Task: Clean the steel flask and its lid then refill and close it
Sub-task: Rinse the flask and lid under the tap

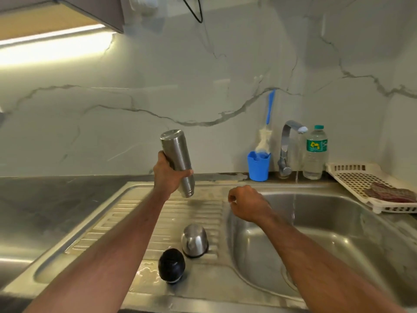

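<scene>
While the left hand grips the inverted flask, lid rests below.

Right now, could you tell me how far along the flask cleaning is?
Lid parts are off: the steel cup and black stopper sit on the wet drainboard. The left hand holds the steel flask mouth-down, apparently draining. The tap runs. Refilling and closing remain.

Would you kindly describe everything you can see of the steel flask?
The steel flask is a slim cylinder of brushed, silver-looking metal. It is held upside down and slightly tilted, its base up and its open, ringed neck pointing down above the sink's ribbed draining board. No lid is on it. The left hand grips its lower half; nothing else touches it.
</scene>
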Available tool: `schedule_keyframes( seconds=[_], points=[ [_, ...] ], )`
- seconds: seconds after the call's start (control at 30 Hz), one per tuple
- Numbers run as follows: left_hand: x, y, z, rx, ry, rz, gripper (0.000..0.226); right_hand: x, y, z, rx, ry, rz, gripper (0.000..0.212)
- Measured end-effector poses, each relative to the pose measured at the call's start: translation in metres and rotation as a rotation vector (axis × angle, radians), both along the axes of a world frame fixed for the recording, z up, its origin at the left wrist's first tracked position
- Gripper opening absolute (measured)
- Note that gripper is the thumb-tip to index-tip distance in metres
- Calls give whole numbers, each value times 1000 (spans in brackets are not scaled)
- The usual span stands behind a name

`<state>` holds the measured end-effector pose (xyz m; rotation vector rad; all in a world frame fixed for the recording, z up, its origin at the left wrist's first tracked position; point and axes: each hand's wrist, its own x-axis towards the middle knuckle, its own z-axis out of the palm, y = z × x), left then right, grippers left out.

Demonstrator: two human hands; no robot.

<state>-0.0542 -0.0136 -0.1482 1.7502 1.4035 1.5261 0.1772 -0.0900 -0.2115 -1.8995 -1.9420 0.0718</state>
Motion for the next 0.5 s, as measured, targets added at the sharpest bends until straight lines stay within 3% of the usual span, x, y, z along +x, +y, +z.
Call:
schedule_keyframes(
  seconds=[0.5],
  points=[
    [-27, 60, -21, -57, 65, 40, 85, -41, 52, -4, 14, 46, 38, 16]
  ],
)
